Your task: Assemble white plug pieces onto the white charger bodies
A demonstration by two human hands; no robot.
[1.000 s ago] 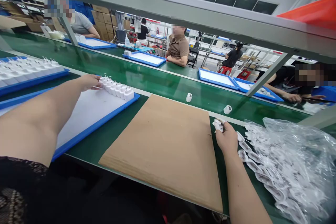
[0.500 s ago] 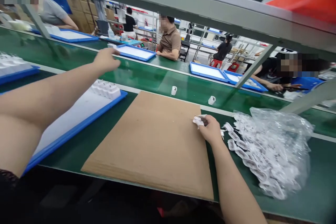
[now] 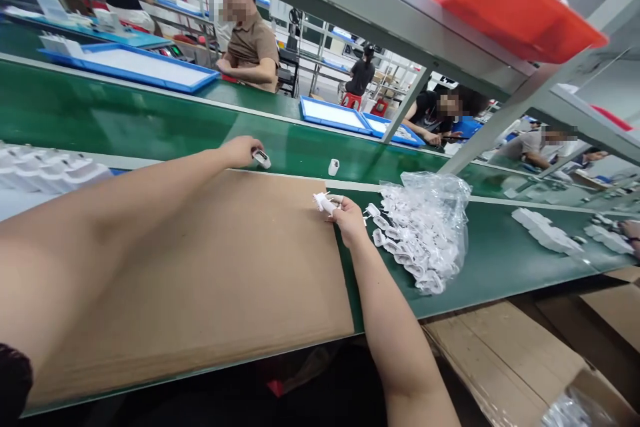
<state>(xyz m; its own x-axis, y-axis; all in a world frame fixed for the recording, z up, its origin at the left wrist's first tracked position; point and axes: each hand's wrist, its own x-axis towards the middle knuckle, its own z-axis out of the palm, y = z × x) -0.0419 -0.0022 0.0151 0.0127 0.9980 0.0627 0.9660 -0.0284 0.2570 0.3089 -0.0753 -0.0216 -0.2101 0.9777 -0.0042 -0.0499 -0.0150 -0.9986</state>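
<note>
My left hand (image 3: pixel 240 151) reaches over the far edge of the cardboard, its fingers closed on the near end of a white plastic housing (image 3: pixel 262 159) with a dark opening. A second white plastic housing (image 3: pixel 333 167) stands on the green conveyor belt to the right of it. My right hand (image 3: pixel 349 219) pinches a small white plastic piece (image 3: pixel 325 202) with thin prongs above the cardboard's right edge. Beside that hand, similar white pieces (image 3: pixel 411 240) spill out of a clear plastic bag (image 3: pixel 447 197).
A flat cardboard sheet (image 3: pixel 225 267) covers the bench before me. White housings stand in rows (image 3: pixel 47 170) at the left. An orange tray (image 3: pixel 510 7) sits on the overhead shelf. Blue trays (image 3: pixel 145 70) and co-workers line the far side. An opened carton (image 3: pixel 505 353) lies low right.
The view has swung right. My left hand has come from the far left to the nearer white housing and taken hold of it. My right hand keeps its white piece, now turned somewhat.
</note>
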